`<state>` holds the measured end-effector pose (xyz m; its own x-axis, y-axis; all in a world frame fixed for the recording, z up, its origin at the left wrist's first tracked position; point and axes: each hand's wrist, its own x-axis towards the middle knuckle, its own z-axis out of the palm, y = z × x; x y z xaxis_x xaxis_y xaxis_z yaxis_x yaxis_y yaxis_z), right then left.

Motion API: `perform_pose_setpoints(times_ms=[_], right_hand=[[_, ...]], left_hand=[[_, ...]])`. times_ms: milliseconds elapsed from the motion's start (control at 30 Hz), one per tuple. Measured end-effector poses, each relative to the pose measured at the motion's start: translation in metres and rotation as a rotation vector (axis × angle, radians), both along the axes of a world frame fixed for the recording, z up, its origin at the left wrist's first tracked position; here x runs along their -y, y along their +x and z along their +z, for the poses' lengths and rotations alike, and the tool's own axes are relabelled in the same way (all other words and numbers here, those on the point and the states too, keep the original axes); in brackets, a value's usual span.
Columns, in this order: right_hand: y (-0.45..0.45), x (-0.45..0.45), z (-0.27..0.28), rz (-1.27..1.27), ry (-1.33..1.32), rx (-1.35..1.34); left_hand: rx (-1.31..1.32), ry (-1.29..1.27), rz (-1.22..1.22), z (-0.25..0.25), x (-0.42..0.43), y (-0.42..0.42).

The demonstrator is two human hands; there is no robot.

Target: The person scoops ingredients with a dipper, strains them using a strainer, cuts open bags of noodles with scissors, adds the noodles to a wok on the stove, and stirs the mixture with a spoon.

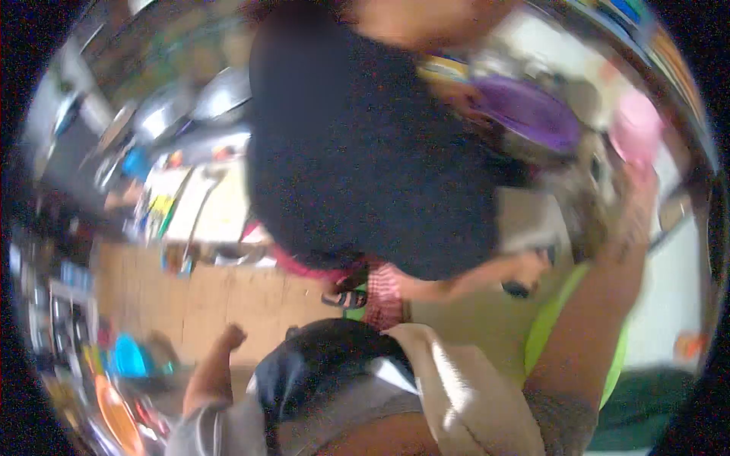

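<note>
At the right, my right hand (641, 181) is closed on a pink plastic jug (637, 125), which is blurred by motion. My right arm stretches up and forward past a bright green round thing (545, 327). My left hand (235, 336) hangs low on the left, its fingers curled in, with nothing visible in it. Directly ahead, a person in a dark shirt (365, 144) bends close to me. A purple basin (530, 114) is beside that person's hand, left of the jug.
A table (217, 205) with utensils stands at the left, metal pans (224, 95) behind it. Blue (131, 356) and orange (116, 414) plastic containers are at the lower left. Another person's foot in a dark sandal (344, 299) is on the tan floor (175, 304).
</note>
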<state>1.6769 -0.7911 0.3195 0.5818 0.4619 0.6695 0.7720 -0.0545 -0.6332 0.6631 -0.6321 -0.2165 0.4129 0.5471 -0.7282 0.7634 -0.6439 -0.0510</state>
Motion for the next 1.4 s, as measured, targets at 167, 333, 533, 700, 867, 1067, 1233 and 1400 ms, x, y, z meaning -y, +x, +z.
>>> perform_pose_setpoints(times_ms=[167,333,533,700,867,1067,1233,1400], right_hand=[[-0.075,-0.001,0.024,-0.212,-0.359,0.327],[-0.110,0.029,-0.017,-0.434,-0.324,0.234],[-0.270,0.081,-0.042,-0.537,-0.148,0.317],[-0.443,0.051,-0.039,-0.239,-0.010,0.306],[-0.602,-0.027,-0.045,0.188,0.019,0.246],[-0.753,-0.161,-0.061,0.704,-0.132,0.187],[-0.889,-0.305,-0.102,0.900,-0.355,0.644],[-0.985,-0.399,-0.149,1.191,-0.405,0.683]], left_hand=[[0.232,-0.027,0.608,0.042,0.005,0.064],[0.346,-0.128,0.709,0.097,0.011,0.085],[0.348,-0.204,0.606,0.018,-0.005,0.037],[0.473,-0.181,0.571,0.078,-0.065,-0.021],[0.805,-0.078,0.636,0.072,-0.149,-0.105],[1.454,-0.388,0.920,0.217,-0.213,-0.162],[1.777,-0.437,0.679,0.301,-0.226,-0.208],[1.376,0.010,0.483,0.297,-0.242,-0.245]])
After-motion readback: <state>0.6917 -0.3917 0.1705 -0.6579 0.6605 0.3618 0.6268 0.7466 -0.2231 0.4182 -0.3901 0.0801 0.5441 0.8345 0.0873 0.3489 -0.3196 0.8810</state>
